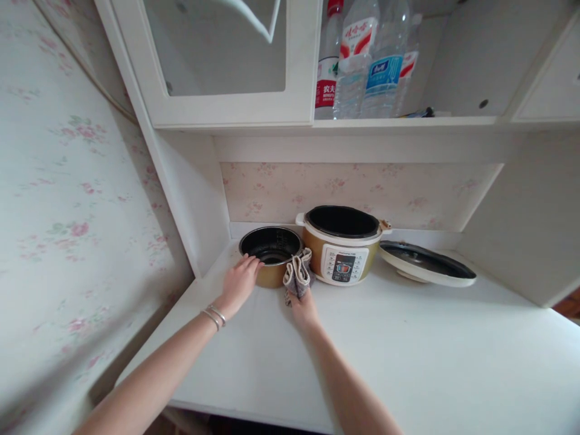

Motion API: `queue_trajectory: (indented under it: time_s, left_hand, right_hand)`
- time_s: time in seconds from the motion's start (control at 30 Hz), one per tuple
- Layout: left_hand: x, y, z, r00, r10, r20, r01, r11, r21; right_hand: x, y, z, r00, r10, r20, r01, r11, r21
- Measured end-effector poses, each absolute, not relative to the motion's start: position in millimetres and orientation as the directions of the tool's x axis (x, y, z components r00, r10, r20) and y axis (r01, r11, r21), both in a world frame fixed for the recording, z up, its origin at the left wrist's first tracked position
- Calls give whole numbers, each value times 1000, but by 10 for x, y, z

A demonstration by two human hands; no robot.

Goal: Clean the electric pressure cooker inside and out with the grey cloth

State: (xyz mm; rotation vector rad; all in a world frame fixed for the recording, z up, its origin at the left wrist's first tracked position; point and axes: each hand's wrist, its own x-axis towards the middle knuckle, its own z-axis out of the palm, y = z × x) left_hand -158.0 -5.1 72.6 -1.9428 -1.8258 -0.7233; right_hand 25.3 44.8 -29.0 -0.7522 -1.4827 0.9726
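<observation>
A gold inner pot with a dark inside stands on the white counter. At its front left rim is my left hand, fingers bent over the edge and closed on it; two bracelets circle that wrist. My right hand grips a folded grey-brown cloth, which lies against the right side of the inner pot. Just right of the cloth sits the gold and white electric cooker, lidless, with a control panel on its front. Its round lid rests tilted on the counter farther right.
Over the counter hangs a white cabinet with a glass door. Several plastic bottles stand on its open shelf. A side panel bounds the counter at right, and a flowered wall lies at left.
</observation>
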Motion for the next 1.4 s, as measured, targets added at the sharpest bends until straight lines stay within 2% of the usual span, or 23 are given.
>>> queue_trajectory:
  time_s: [0.13,0.23,0.47,0.67,0.77,0.87,1.13,1.27,1.4]
  left_hand:
    - [-1364,-133,741,112,806,581,975,-203,92]
    - [-1507,-100,780,201,799,566,943,-315,109]
    - [-2108,181,865,173,842,510,954,-273,127]
    - [-1521,-7,842,77,840,538,978,-169,123]
    - [-1269,-99,842,146,831,536,946,-276,170]
    - [-1369,-79,884,236,819,523,904,-382,192]
    - [-2280,229,886,125,886,446,966,-211,148]
    - [-2006,108,864,81,860,503,980,-162,119]
    - [-1538,-104,904,37,864,502,988,-107,112]
  right_hand:
    - [260,421,-261,-140,865,481,-73,476,-877]
    - [260,403,-230,-166,851,498,-111,486,-867]
    - [230,446,-284,-168,863,476,-162,452,-877]
    - [253,400,-247,-191,871,452,-154,429,-890]
    - [274,389,-233,-182,889,420,-98,409,-907]
    - [279,402,-253,-169,892,420,-101,408,-907]
    - [230,467,-332,-151,890,430,-146,410,-900]
    - [219,452,-301,-158,876,456,-189,426,-885]
    - [245,430,-270,-172,884,434,-131,416,-900]
